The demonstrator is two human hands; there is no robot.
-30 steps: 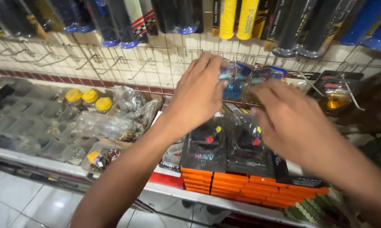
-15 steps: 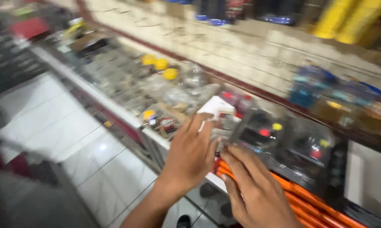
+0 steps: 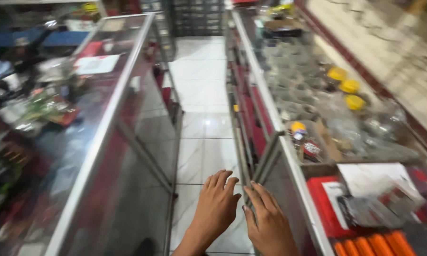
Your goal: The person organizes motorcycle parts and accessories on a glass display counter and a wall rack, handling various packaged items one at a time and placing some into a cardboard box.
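My left hand [image 3: 216, 208] and my right hand [image 3: 269, 222] hover side by side, palms down, low in the head view. Both hold nothing, with fingers loosely spread. They are over the white tiled aisle floor [image 3: 201, 128], just left of the metal front edge of the right-hand counter [image 3: 265, 102]. My right hand is nearest that edge. On the counter to the right lie a red packet [image 3: 323, 201], a white sheet of paper [image 3: 374, 178] and orange items [image 3: 374, 245].
A long glass display case [image 3: 104, 123] runs along the left of the narrow aisle. The right counter carries clear plastic bags, several yellow-lidded jars [image 3: 350, 86] and small compartments. A tiled wall rises at far right. Shelves stand at the aisle's end.
The view has swung left from the wall and counter to look down the aisle. Both hands have come off the packaged items on the counter and now hang over the floor.
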